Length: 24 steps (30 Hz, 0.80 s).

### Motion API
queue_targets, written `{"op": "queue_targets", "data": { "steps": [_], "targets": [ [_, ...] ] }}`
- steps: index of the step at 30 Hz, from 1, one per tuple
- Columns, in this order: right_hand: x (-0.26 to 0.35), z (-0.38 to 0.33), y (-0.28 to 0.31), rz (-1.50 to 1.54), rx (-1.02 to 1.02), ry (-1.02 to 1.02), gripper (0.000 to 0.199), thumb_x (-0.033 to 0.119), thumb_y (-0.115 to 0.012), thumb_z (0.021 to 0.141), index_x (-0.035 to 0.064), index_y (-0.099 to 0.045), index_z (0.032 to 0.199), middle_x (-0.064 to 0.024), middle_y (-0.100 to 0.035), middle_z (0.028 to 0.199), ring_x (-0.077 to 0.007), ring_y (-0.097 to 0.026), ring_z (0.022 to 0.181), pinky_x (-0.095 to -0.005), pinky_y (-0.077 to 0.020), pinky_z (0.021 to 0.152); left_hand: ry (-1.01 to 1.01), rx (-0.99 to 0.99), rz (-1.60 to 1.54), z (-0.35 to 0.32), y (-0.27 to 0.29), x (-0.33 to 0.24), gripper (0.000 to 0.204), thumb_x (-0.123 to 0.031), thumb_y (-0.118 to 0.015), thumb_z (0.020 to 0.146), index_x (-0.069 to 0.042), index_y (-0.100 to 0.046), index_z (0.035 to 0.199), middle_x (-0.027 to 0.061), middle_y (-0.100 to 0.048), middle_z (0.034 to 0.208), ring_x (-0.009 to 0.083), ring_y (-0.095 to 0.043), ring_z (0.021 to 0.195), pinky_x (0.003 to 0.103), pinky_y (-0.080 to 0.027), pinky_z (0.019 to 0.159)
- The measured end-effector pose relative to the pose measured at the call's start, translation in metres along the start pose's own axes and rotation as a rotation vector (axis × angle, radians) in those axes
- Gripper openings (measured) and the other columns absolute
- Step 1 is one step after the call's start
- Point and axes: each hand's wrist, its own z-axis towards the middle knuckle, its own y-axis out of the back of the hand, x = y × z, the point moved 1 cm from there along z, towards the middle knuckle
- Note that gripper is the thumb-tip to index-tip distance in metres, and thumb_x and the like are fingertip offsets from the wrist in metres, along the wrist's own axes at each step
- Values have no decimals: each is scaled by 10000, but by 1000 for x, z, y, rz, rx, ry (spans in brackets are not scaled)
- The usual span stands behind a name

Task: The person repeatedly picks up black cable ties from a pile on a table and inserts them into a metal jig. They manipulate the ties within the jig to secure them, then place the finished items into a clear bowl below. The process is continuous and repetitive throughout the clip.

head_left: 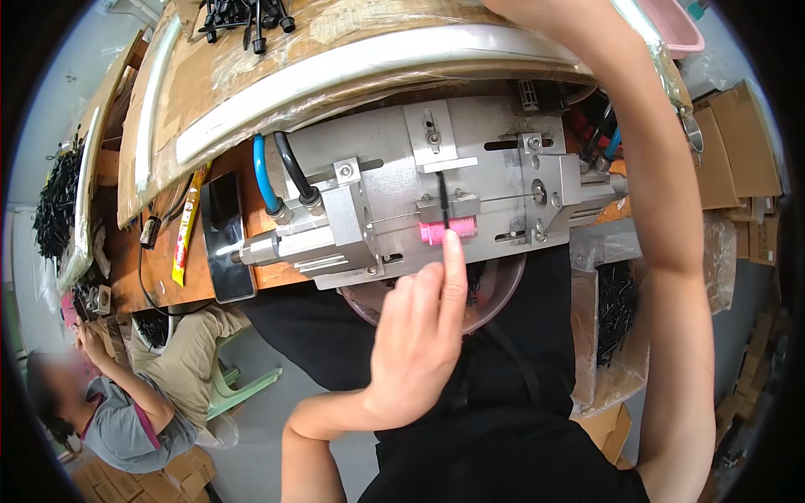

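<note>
My left hand (pixel 417 348) points its index finger forward, the other fingers loosely curled, with nothing held. That fingertip meets the near end of a thin black rod (pixel 444 191), which lies lengthwise across a small metal holder on a silver clamping fixture (pixel 390 189). Under the rod's near end is a bright pink block (pixel 461 227). My right arm stretches up the right side, and my right hand (pixel 524 10) is at the top edge by the cardboard-covered shelf (pixel 360 80); its fingers are out of the picture.
Black bolt-like parts (pixel 247 21) lie on the shelf. Left of the fixture are blue and black hoses (pixel 265 176), a phone (pixel 228 235) and a yellow packet (pixel 184 230). A bowl (pixel 495 293) sits below; a lined box (pixel 616 314) holds black parts. A co-worker (pixel 126 411) sits left.
</note>
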Motion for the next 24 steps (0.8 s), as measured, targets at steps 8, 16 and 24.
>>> {"op": "queue_targets", "data": {
  "steps": [8,16,24],
  "targets": [
    [16,-30,77,661,65,-342,175,99,-652,852,-33,-704,953,-150,-707,772,-209,-675,661,-318,-516,585,8,78,-7,11,-20,-9,722,29,-589,761,103,-353,1439,86,-486,956,200,-499,825,288,-467,758],
    [90,-178,34,698,-1,-133,493,-79,-731,716,-78,-619,1196,-187,-715,977,-214,-715,736,-276,-542,601,-71,-165,22,87,35,32,520,19,-601,800,-65,-565,1312,96,-545,957,235,-562,856,324,-487,776],
    [129,-215,-33,647,-139,-152,562,-108,-692,708,-110,-577,1258,-179,-712,1020,-210,-707,681,-292,-538,566,-309,-285,12,243,38,103,223,121,-640,752,9,-644,944,203,-665,879,317,-673,877,358,-521,737]
  ]
}}
